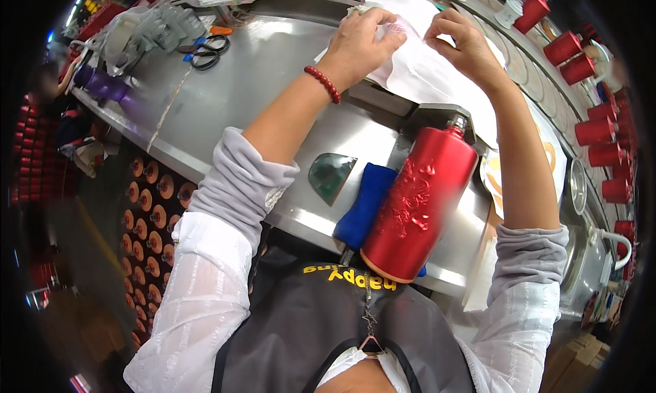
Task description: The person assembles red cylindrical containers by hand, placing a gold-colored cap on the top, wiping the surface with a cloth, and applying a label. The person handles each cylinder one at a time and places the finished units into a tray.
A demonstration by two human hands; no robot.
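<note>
The thin printed film is at the fingertips of the left hand, over white paper sheets at the far side of the metal worktable. The left hand pinches the film between thumb and forefinger, its back upward and the other fingers curled. The right hand is just beside the film's right side, its thumb and forefinger brought to a narrow gap; I cannot tell whether they grip the edge. Both forearms reach forward, the left slanting inward, the right more upright, with 1 red bead bracelet on the left wrist.

Nearer the body, between the forearms, 1 embossed red bottle lies aslant, its clear neck pointing away by a dark metal rest and its base by the apron. A blue cloth shows along its left side, with a dark green scraper just beyond. Black-handled scissors lie well left.
</note>
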